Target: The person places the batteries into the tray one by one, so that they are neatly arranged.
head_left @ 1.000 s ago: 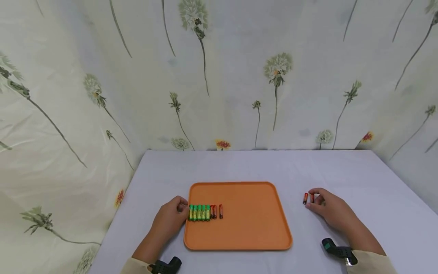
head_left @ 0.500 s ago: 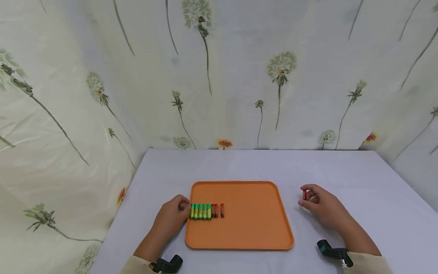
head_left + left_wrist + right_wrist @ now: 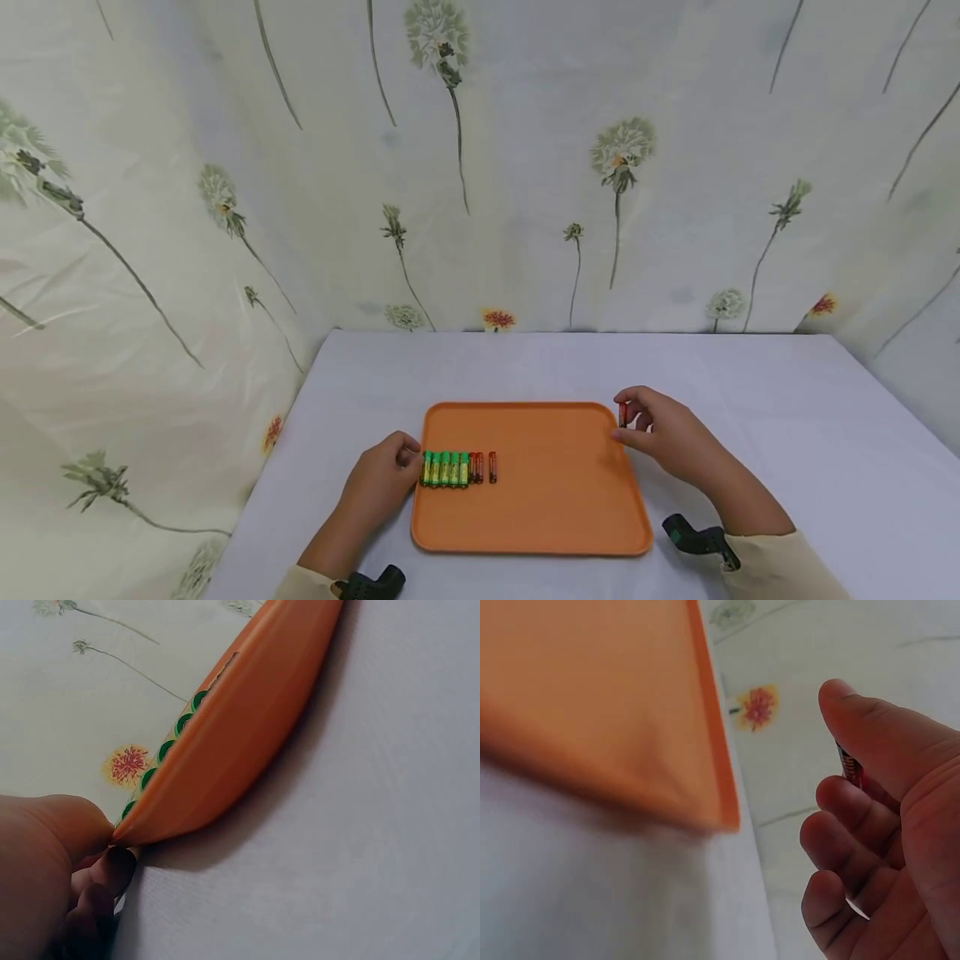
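An orange tray (image 3: 555, 500) lies on the table. At its left rim my left hand (image 3: 378, 479) pinches the edge; the left wrist view shows thumb and finger on the corner of the tray (image 3: 247, 750). Inside, by that rim, several green batteries (image 3: 445, 469) stand side by side in a row. Two red batteries (image 3: 476, 467) adjoin them, and another red battery (image 3: 492, 467) sits slightly apart to the right. Over the tray's upper right edge, my right hand (image 3: 667, 429) holds a red battery (image 3: 622, 414) between thumb and fingers. In the right wrist view the thumb partly hides this battery (image 3: 849, 763).
A white cloth covers the table (image 3: 750, 375). Behind and to the left hangs a curtain (image 3: 517, 167) with a dandelion print. Each wrist wears a black camera mount, such as the right one (image 3: 693, 537).
My right hand has picked up the red battery from the table at the right and carried it left to the tray's edge. The left hand stays at the tray's rim.
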Demonstrator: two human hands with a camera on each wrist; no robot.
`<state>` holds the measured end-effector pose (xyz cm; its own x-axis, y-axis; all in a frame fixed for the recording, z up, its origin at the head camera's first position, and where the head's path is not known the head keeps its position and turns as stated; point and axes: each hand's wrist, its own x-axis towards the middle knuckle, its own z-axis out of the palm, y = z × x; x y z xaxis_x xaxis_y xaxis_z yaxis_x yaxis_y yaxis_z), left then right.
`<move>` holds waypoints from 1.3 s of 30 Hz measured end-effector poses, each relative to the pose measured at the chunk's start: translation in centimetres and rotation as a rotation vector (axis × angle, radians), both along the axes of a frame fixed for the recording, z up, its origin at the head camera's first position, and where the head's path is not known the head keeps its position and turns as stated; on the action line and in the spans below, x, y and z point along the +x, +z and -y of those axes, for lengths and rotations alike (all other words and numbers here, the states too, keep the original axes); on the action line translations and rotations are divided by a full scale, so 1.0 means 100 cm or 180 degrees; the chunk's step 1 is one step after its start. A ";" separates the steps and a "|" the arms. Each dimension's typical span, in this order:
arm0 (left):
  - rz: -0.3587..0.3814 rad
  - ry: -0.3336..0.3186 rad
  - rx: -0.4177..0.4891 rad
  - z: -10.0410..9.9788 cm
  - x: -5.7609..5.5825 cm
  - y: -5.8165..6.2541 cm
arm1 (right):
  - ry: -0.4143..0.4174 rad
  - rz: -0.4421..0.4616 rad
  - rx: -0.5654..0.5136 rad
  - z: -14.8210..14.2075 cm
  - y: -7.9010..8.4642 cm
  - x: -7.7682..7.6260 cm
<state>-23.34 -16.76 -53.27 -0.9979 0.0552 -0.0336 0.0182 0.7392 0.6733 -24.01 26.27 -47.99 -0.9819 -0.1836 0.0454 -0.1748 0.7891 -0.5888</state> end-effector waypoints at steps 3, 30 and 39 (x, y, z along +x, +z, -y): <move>-0.0002 -0.0010 0.0003 0.002 0.000 -0.001 | 0.0093 -0.0031 -0.0009 0.014 0.004 -0.005; -0.0045 -0.0018 0.0001 0.004 -0.001 0.000 | 0.0819 0.0381 -0.0285 0.132 -0.002 -0.022; -0.0066 -0.0041 0.0008 0.004 -0.003 -0.003 | 0.1147 0.0364 -0.0026 0.160 -0.019 -0.020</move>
